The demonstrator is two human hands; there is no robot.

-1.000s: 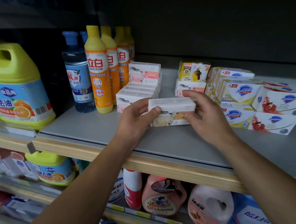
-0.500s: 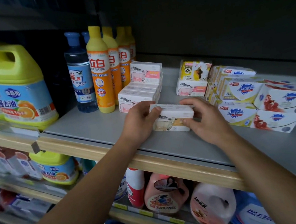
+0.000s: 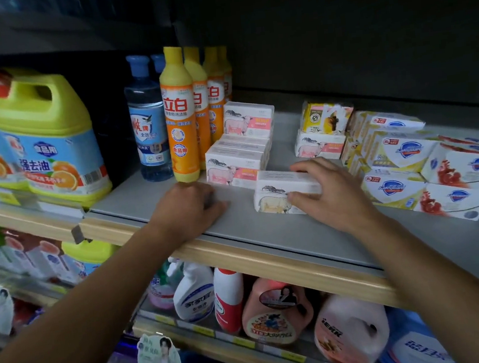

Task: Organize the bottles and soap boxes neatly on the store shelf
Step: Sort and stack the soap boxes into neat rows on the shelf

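Observation:
A white soap box (image 3: pixel 277 190) with a pale yellow animal print lies on the grey shelf (image 3: pixel 267 231). My right hand (image 3: pixel 331 195) holds it, thumb on its front face and fingers over its top. My left hand (image 3: pixel 189 210) rests on the shelf to the box's left with fingers curled, holding nothing. Behind it sits a stack of pink-print soap boxes (image 3: pixel 237 159). A row of orange dish-soap bottles (image 3: pixel 179 116) and a blue bottle (image 3: pixel 148 123) stand at the back left.
Blue-logo soap boxes (image 3: pixel 407 157) crowd the right side, with a yellow box (image 3: pixel 324 117) on a pink one behind. Big yellow jugs (image 3: pixel 48 142) fill the left shelf. Bottles and jugs (image 3: pixel 275 310) stand on the lower shelf under the wooden edge (image 3: pixel 270 263).
My left hand has let go of the box and dropped to the shelf on its left. The box now rests on the shelf, held by my right hand alone.

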